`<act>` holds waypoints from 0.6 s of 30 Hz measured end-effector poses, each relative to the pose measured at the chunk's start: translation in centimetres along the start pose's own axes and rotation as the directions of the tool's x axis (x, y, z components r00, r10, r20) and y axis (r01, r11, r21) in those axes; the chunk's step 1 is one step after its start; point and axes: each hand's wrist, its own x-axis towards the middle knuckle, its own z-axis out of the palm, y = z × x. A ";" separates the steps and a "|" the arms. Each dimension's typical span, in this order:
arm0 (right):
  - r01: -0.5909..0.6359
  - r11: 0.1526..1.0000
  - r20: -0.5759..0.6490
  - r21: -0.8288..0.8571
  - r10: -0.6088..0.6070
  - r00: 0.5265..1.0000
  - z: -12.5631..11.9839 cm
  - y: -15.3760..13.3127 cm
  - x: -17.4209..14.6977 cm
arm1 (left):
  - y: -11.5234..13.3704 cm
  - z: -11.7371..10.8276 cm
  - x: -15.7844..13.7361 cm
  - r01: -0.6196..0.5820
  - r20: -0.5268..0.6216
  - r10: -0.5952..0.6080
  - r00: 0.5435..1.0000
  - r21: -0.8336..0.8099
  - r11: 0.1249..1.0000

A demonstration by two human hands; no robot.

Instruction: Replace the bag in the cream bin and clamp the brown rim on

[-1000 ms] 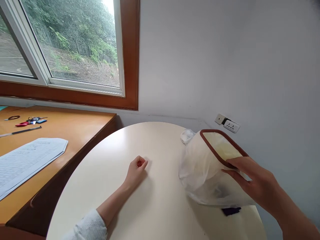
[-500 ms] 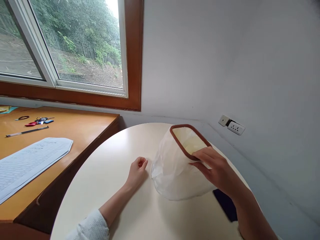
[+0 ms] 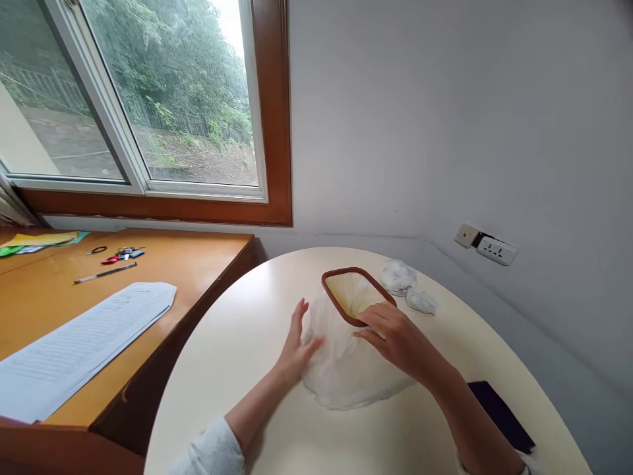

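A small bin with a brown rounded-rectangle rim (image 3: 339, 305) and pale yellow inside stands on the round table, its opening tilted somewhat. A thin translucent plastic bag (image 3: 353, 379) hangs out from under the rim and spreads around the bin, hiding its walls. My right hand (image 3: 390, 333) pinches the near right side of the rim, thumb outside and fingers over the edge. To the left, my left hand (image 3: 297, 346) is open with thumb and fingers apart, at the bag's left side; whether it touches the film I cannot tell.
Crumpled white plastic bags (image 3: 403, 280) lie behind the bin on the round table (image 3: 222, 356). A dark flat item (image 3: 502, 415) lies near its right edge. On the wooden desk (image 3: 198, 264) at left are papers (image 3: 99, 330), a pen (image 3: 105, 273) and keys (image 3: 123, 254).
My left hand has opened from a loose fist and moved right, up to the bag. The bin has come lower in my right hand, uncovering the crumpled bags. The view has shifted left.
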 end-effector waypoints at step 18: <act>0.012 0.976 -0.089 0.217 0.007 0.996 1.6 -1.6 1.5 | 1.4 2.4 0.6 -0.066 0.085 0.070 0.994 -0.054 0.996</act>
